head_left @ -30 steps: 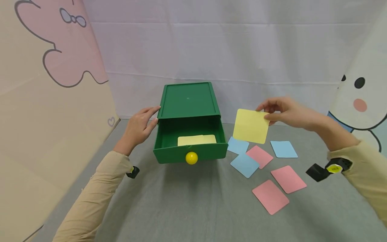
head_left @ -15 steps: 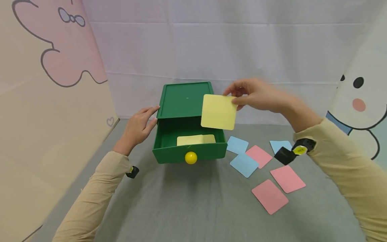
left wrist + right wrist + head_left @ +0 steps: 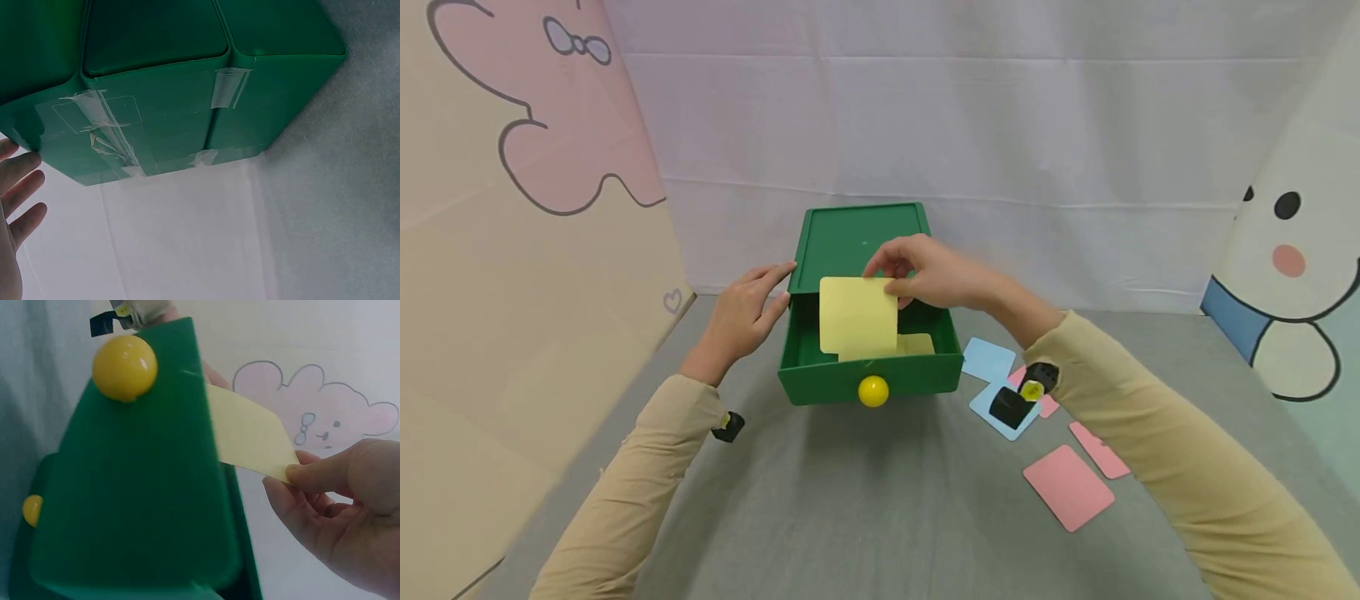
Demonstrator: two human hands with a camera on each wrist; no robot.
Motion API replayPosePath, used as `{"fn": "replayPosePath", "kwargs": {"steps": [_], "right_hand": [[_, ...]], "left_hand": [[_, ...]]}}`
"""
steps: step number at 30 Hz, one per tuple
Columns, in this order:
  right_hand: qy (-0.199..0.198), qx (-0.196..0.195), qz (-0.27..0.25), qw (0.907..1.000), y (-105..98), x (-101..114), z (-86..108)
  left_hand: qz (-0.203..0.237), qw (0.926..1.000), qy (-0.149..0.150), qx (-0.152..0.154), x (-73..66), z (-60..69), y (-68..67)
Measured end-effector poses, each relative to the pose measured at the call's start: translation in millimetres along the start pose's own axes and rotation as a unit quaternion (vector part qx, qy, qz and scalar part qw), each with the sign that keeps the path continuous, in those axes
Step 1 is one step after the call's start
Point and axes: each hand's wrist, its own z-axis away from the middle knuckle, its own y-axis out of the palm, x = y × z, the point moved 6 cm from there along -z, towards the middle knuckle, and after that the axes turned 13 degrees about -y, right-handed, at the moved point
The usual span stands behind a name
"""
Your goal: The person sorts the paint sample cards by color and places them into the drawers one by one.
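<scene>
A green drawer box (image 3: pixel 859 242) stands on the grey table with its top drawer (image 3: pixel 820 382) pulled out by the yellow knob side. Yellow cards (image 3: pixel 916 343) lie inside that drawer. My right hand (image 3: pixel 932 271) pinches another yellow card (image 3: pixel 853 312) by its corner between thumb and fingers, over the drawer's opening. The right wrist view shows this thumb pinch (image 3: pixel 344 500) beside the drawer front (image 3: pixel 137 487). My left hand (image 3: pixel 741 321) rests its fairly straight fingers on the box's left side. In the left wrist view, clear tape (image 3: pixel 231 87) joins the green sections.
Right of the box lie blue cards (image 3: pixel 988 358) and pink cards (image 3: pixel 1069 487), partly covered by my right forearm. A second yellow knob (image 3: pixel 32 510) shows below in the right wrist view. A pale cloth wall (image 3: pixel 1000 125) stands behind.
My right hand has carried the yellow card leftward from above the loose cards, up past the box's right edge, then down to the drawer opening. The left hand has stayed still.
</scene>
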Motion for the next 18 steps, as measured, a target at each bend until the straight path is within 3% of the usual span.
{"fn": "replayPosePath", "kwargs": {"steps": [9,18], "right_hand": [[-0.039,0.03,-0.011,0.9987,32.8,-7.6,-8.6],[-0.035,0.04,-0.013,0.9985,47.5,-17.3,-7.6]], "left_hand": [[0.004,1.0,0.006,-0.006,0.1,0.1,-0.2],[0.001,1.0,-0.004,-0.002,0.3,0.6,0.7]]}}
